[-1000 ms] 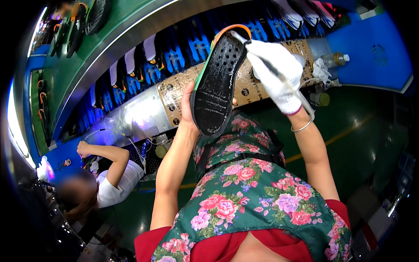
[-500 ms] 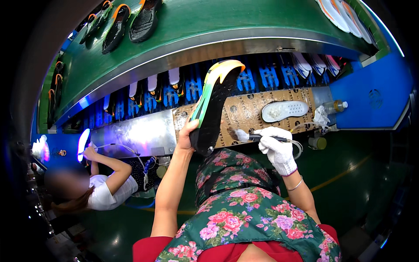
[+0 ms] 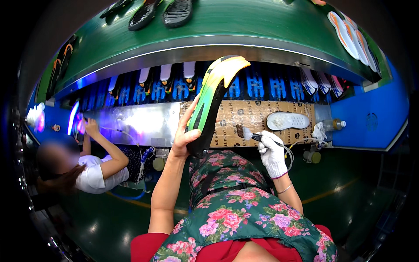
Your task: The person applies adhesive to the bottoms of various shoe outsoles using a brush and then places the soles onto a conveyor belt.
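My bare left hand [image 3: 183, 136] grips a shoe sole [image 3: 211, 91] near its lower end, thumb across the side. The sole stands tilted, its green, yellow and orange sidewall in view and a strip of its black face showing on the right. In a white knitted glove, my right hand [image 3: 271, 153] is closed round the dark handle of a brush [image 3: 245, 132]. A pale tube runs from the handle. The brush's bristles point left, apart from the sole. Just above the glove, a white perforated sole [image 3: 288, 121] lies on brown printed cardboard [image 3: 230, 114].
Behind the bench, a green conveyor belt [image 3: 244, 19] carries dark soles [image 3: 178, 12] and white soles [image 3: 344, 37]. Below it stand blue racks [image 3: 255, 85] holding several shoe parts. A bottle [image 3: 336, 125] sits at right. A co-worker [image 3: 98, 170] works at left with raised hands.
My left hand has turned the sole, so more of its coloured sidewall and less of its black face shows. The brush stays in my right hand, and the whole view has shifted slightly.
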### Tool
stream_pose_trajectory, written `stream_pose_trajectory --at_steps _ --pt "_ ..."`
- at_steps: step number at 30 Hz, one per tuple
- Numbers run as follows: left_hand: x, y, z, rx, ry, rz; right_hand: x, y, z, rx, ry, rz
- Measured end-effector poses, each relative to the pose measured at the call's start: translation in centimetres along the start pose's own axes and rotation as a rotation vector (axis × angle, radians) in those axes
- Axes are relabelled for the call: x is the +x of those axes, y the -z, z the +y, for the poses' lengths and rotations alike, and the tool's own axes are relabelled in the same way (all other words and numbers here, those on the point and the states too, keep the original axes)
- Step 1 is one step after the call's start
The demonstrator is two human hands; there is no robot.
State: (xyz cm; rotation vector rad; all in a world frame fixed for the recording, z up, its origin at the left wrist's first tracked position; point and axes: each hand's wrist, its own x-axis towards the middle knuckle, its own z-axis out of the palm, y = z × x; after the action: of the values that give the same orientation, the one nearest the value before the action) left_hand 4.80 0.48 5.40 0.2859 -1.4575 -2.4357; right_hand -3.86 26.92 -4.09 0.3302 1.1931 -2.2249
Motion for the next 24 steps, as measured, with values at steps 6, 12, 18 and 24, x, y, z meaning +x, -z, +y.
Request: stream_pose_trajectory --at_steps 6,12,18,24 --pt "-2.3 1.7 1.6 -0.212 0.048 0.02 1.3 0.5 0.8 0.09 -0.032 0.049" --pt "-4.8 5.0 4.9 -0.482 -0.027 -0.158 2.1 0.1 0.5 0.109 -0.024 0.104" --pt "0.3 12.6 10.4 -0.553 -0.281 -0.378 2.7 -0.8 1.3 0.083 0.06 0.124" --pt "14.6 19.3 16.3 -0.965 -0.303 -0.055 2.8 -4.0 3.1 0.011 0.031 0.134"
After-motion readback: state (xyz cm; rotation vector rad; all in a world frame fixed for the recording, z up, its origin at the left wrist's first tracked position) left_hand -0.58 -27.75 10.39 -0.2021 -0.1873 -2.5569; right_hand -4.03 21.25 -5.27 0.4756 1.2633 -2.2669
